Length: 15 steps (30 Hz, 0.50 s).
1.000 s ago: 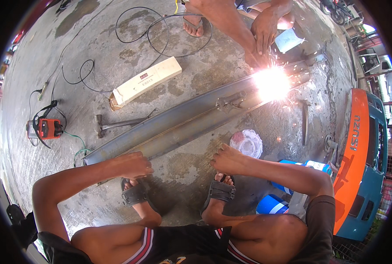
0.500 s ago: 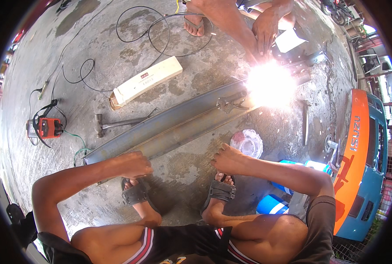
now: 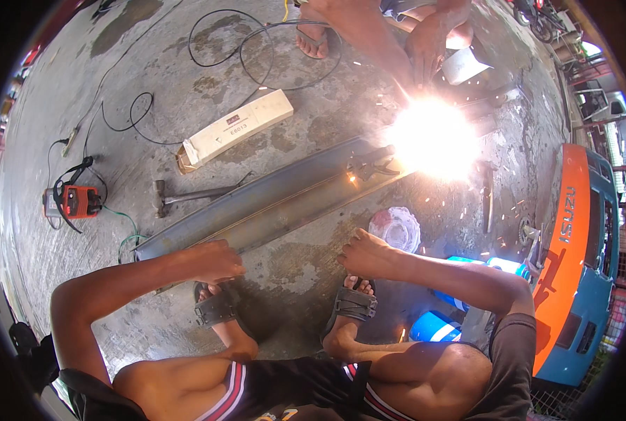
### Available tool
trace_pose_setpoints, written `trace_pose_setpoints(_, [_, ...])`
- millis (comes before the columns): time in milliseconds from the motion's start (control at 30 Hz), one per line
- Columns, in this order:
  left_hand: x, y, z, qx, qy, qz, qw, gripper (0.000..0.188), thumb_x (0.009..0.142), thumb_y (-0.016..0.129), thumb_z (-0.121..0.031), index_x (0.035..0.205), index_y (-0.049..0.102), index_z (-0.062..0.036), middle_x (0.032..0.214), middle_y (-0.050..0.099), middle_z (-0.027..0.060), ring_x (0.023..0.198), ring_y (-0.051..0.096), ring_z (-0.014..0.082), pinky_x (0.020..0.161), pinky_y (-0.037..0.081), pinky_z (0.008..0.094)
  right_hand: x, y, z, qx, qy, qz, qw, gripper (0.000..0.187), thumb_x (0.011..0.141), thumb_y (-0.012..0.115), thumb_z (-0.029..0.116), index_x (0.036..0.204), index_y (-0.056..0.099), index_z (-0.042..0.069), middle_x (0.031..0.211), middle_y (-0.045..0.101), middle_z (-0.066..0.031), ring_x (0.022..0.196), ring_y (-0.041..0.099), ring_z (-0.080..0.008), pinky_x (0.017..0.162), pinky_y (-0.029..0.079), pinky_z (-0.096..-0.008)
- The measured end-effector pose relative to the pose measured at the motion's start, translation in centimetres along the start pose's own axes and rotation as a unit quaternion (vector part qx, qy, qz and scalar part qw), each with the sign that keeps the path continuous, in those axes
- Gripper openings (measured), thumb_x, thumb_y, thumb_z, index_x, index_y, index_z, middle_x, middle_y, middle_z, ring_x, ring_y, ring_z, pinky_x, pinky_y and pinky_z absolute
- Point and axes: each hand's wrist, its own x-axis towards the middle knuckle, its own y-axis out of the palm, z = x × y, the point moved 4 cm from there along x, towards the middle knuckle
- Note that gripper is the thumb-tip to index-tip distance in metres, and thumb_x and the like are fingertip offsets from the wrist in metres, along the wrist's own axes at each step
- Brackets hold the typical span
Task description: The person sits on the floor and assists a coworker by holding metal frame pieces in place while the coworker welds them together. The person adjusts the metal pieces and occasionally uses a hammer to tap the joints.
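My left hand (image 3: 218, 259) is curled into a loose fist over the near edge of a long steel channel (image 3: 257, 207); I cannot tell whether it touches the metal. Curled likewise, my right hand (image 3: 364, 254) hangs above the floor beside a clear plastic container (image 3: 395, 229). Nothing shows in either hand. A metal clamp (image 3: 369, 166) sits on the channel. Beyond it a white welding glare (image 3: 434, 139) hides the far part of the channel. Another person's hand (image 3: 425, 55) is just behind the glare.
A long white box (image 3: 239, 130) and a hammer (image 3: 194, 196) lie beyond the channel. At left stands an orange welding machine (image 3: 74, 201) with cables. Blue cans (image 3: 436, 326) are by my right arm, an orange and blue vehicle panel (image 3: 573, 259) at far right. Sparks scatter right of the channel.
The glare has grown a little, and more sparks fly, with an orange glow by the clamp. The white sheet by the other person's hand has shifted slightly. Both my hands have stayed put.
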Motion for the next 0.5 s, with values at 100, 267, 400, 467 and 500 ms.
trace_pose_setpoints(100, [1.2, -1.7, -0.9, -0.025, -0.019, 0.032, 0.999, 0.019, 0.084, 0.069, -0.027, 0.097, 0.063, -0.0155, 0.096, 0.065, 0.0060, 0.096, 0.064, 0.0267, 0.082, 0.048, 0.0453, 0.0, 0.5, -0.1, 0.002, 0.004, -0.002, 1.000, 0.016, 0.089, 0.062, 0.023, 0.099, 0.069, 0.012, 0.093, 0.069, -0.0052, 0.096, 0.068, -0.0247, 0.087, 0.048, -0.0428])
trace_pose_setpoints(267, [0.3, 0.6, 0.5, -0.014, -0.003, -0.024, 1.000, 0.019, 0.085, 0.069, -0.028, 0.098, 0.064, -0.0151, 0.096, 0.066, 0.0072, 0.096, 0.064, 0.0276, 0.083, 0.048, 0.0474, -0.3, -1.0, -0.1, -0.011, -0.005, -0.037, 0.999, 0.016, 0.087, 0.063, 0.023, 0.098, 0.070, 0.013, 0.094, 0.069, -0.0055, 0.101, 0.066, -0.0241, 0.088, 0.048, -0.0427])
trace_pose_setpoints(400, [-1.0, 0.8, 0.0, -0.016, -0.017, -0.043, 0.999, 0.018, 0.086, 0.067, -0.027, 0.097, 0.064, -0.0128, 0.095, 0.067, 0.0088, 0.094, 0.065, 0.0297, 0.081, 0.050, 0.0482, -1.5, -7.8, -1.6, -0.093, 0.012, -0.177, 0.980, 0.026, 0.086, 0.065, 0.025, 0.106, 0.070, 0.010, 0.114, 0.069, -0.0079, 0.117, 0.062, -0.0242, 0.103, 0.044, -0.0457])
trace_pose_setpoints(467, [-0.5, 0.2, 0.0, -0.016, -0.016, -0.050, 0.998, 0.017, 0.087, 0.066, -0.026, 0.096, 0.065, -0.0117, 0.094, 0.067, 0.0096, 0.093, 0.066, 0.0308, 0.080, 0.050, 0.0486, -4.2, -11.8, -3.8, -0.109, 0.048, -0.280, 0.953, 0.036, 0.087, 0.066, 0.024, 0.119, 0.067, 0.008, 0.127, 0.065, -0.0098, 0.127, 0.058, -0.0266, 0.107, 0.042, -0.0488])
trace_pose_setpoints(500, [-0.2, -0.1, 0.2, -0.017, -0.016, -0.055, 0.998, 0.017, 0.088, 0.066, -0.026, 0.096, 0.065, -0.0111, 0.094, 0.067, 0.0100, 0.093, 0.066, 0.0314, 0.080, 0.051, 0.0488, -5.8, -13.8, -4.9, -0.109, 0.068, -0.331, 0.935, 0.041, 0.088, 0.067, 0.023, 0.126, 0.065, 0.007, 0.133, 0.063, -0.0105, 0.132, 0.056, -0.0274, 0.109, 0.041, -0.0502])
